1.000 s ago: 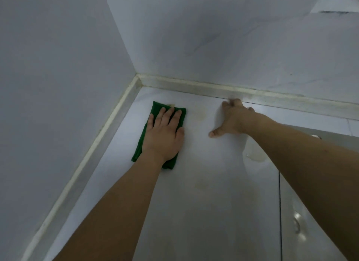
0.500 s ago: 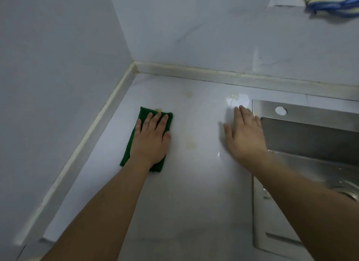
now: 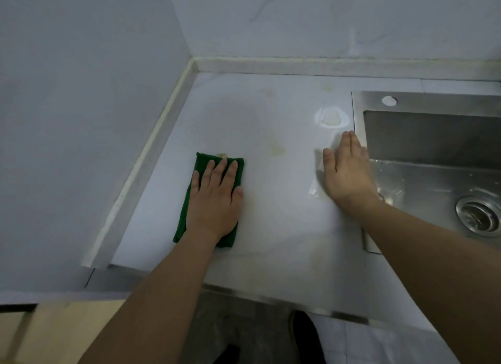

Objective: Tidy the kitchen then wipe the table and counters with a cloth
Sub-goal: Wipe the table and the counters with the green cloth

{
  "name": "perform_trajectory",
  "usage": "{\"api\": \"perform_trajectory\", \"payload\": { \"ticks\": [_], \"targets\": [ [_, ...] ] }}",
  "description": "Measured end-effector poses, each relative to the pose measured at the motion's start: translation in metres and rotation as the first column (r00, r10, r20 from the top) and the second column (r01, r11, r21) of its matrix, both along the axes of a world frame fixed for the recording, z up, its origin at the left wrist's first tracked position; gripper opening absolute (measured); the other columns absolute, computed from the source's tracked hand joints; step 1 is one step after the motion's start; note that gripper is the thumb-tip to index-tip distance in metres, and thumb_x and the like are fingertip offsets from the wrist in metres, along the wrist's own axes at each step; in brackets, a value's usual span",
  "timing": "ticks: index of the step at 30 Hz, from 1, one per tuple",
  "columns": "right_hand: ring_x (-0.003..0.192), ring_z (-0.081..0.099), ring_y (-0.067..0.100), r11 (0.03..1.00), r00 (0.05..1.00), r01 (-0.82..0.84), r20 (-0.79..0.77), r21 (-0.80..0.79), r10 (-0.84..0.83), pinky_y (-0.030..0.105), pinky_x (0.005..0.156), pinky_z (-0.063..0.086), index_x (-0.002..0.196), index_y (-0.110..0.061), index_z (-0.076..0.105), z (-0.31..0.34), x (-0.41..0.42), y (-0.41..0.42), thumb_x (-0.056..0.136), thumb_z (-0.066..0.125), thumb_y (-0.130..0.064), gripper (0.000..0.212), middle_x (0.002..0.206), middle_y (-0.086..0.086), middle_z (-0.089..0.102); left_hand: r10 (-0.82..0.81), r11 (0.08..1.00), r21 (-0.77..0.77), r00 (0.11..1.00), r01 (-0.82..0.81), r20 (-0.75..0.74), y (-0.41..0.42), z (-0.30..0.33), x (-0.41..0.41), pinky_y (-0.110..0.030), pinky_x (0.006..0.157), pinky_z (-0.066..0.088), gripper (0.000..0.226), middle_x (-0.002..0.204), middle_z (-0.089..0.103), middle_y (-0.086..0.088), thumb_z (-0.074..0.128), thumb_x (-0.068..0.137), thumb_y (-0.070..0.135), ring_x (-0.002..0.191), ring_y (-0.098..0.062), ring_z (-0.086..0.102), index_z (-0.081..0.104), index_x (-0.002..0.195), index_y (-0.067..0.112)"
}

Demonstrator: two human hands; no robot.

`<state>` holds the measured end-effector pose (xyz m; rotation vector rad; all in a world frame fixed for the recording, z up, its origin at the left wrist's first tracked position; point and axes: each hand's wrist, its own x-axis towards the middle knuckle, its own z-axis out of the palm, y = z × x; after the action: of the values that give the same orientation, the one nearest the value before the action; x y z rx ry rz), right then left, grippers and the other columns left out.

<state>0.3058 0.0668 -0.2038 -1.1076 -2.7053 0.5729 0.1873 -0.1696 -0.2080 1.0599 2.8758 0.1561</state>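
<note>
The left hand (image 3: 214, 201) lies flat, fingers straight, pressing the green cloth (image 3: 206, 174) on the counter (image 3: 276, 217) to wipe. The right hand (image 3: 347, 171), released and flat beside the sink (image 3: 360, 103), probably gives support.

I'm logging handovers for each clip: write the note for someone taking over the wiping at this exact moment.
Left hand: flat, fingers straight, pressing the folded green cloth onto the white counter, near the left wall.
Right hand: flat on the counter beside the sink, holding nothing.
Done: cannot tell how much has been wiped.
Left: yellowish stains ahead of the cloth and a puddle near the sink corner remain.
</note>
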Motion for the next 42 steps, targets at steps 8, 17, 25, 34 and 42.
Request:
{"api": "perform_trajectory", "payload": {
  "ticks": [8, 17, 25, 34, 42],
  "targets": [
    [0.148, 0.003, 0.022, 1.000, 1.000, -0.004, 0.010, 0.014, 0.004, 0.034, 0.120, -0.004, 0.152, -0.001, 0.008, -0.001, -0.001, 0.002, 0.102, 0.018, -0.042, 0.065, 0.160, 0.015, 0.006, -0.021, 1.000, 0.009, 1.000, 0.021, 0.000, -0.043, 0.000, 0.041, -0.041, 0.119, -0.007, 0.066, 0.162, 0.009, 0.002, 0.009, 0.092, 0.049, 0.149, -0.019, 0.002, 0.011, 0.154, 0.027],
    [0.148, 0.000, 0.025, 0.999, 1.000, -0.018, 0.006, 0.030, 0.018, 0.035, 0.121, -0.002, 0.151, 0.003, 0.006, -0.003, 0.000, -0.001, 0.103, 0.017, -0.041, 0.066, 0.160, 0.018, 0.002, -0.001, 1.000, -0.004, 1.000, 0.001, -0.010, -0.043, -0.003, 0.042, -0.042, 0.118, -0.009, 0.071, 0.162, 0.008, 0.001, 0.003, 0.088, 0.053, 0.149, -0.020, 0.000, 0.008, 0.155, 0.027],
    [0.149, -0.001, 0.021, 1.000, 1.000, -0.021, -0.018, 0.006, 0.021, 0.034, 0.120, -0.004, 0.151, 0.001, 0.006, -0.006, 0.000, 0.001, 0.103, 0.018, -0.040, 0.065, 0.160, 0.016, 0.002, 0.033, 0.999, -0.003, 0.999, -0.033, 0.004, -0.035, -0.002, 0.069, -0.042, 0.118, -0.012, 0.071, 0.162, 0.005, -0.001, 0.003, 0.090, 0.054, 0.149, -0.021, -0.002, 0.005, 0.155, 0.026],
    [0.148, -0.003, 0.027, 0.996, 0.997, -0.077, 0.024, 0.041, 0.076, 0.035, 0.119, -0.003, 0.151, 0.002, 0.007, 0.004, -0.008, 0.020, 0.101, 0.016, -0.039, 0.065, 0.160, 0.018, -0.004, 0.048, 0.998, -0.034, 0.999, -0.048, 0.000, 0.005, 0.002, 0.034, -0.040, 0.117, -0.016, 0.075, 0.162, -0.007, 0.002, -0.003, 0.086, 0.056, 0.148, -0.019, -0.010, -0.005, 0.154, 0.026],
    [0.148, -0.003, 0.025, 0.980, 0.981, -0.100, 0.179, 0.173, 0.069, 0.040, 0.120, -0.002, 0.153, -0.005, 0.008, 0.012, -0.051, 0.097, 0.102, 0.019, -0.036, 0.061, 0.161, 0.010, -0.001, 0.039, 0.999, -0.029, 0.999, -0.040, -0.023, 0.057, 0.000, -0.025, -0.040, 0.117, -0.014, 0.071, 0.162, -0.007, 0.003, 0.003, 0.090, 0.054, 0.148, -0.018, -0.010, -0.003, 0.155, 0.026]
  ]
}}
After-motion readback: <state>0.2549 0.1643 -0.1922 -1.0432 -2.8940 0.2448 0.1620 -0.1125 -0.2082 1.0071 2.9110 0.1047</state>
